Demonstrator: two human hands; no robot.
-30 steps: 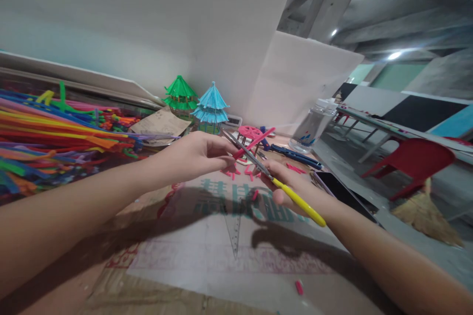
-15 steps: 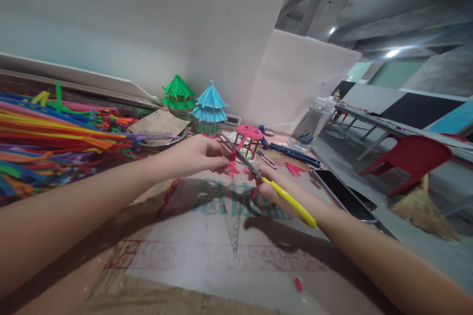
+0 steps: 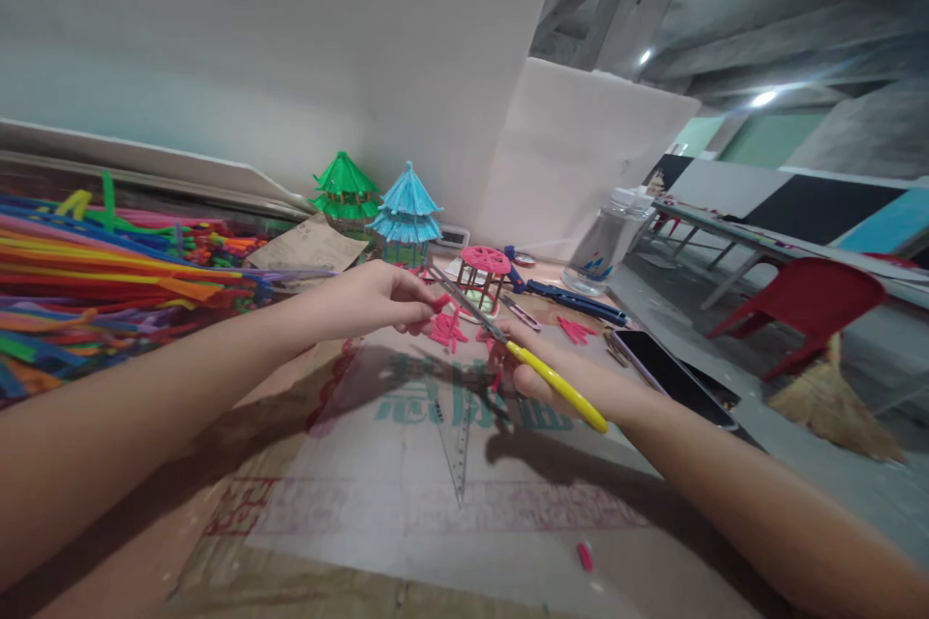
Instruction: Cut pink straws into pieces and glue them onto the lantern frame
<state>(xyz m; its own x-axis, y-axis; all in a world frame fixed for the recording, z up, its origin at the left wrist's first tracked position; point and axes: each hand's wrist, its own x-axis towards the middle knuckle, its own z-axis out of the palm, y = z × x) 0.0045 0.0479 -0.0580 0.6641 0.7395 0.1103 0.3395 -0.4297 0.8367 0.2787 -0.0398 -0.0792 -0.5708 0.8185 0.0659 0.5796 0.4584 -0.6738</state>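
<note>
A translucent sheet [image 3: 348, 522] with a reddish border pattern and green characters is spread over the tabletop, with a small pink stub [image 3: 584, 557] at its near right. Farther in, a clear triangular ruler [image 3: 459, 488] is laid flat.

Above and beyond the ruler, yellow-handled scissors [image 3: 555, 385] are gripped in the right hand [image 3: 573, 366]; the fingers and thumb are clamped on the handle, and the blades are pointed away and to the left. How far the blades are parted cannot be told. A short pink piece [image 3: 440, 301] is pinched between the thumb and fingertips of the left hand [image 3: 374, 298], just beside the blades; whether it is touched by them cannot be made out.

Past the hands, pink strips [image 3: 448, 327] are scattered, and a small frame with a pink top [image 3: 485, 260] is stood upright. A phone [image 3: 672, 377] and a clear bottle [image 3: 604, 247] are set to the right, colourful fuzzy stems [image 3: 108, 251] heaped to the left. Farther back, a green-roofed model [image 3: 346, 186] and a blue-roofed model [image 3: 406, 208] are placed before a white board [image 3: 276, 48]. Beyond the table, a red chair [image 3: 817, 309] is seen.
</note>
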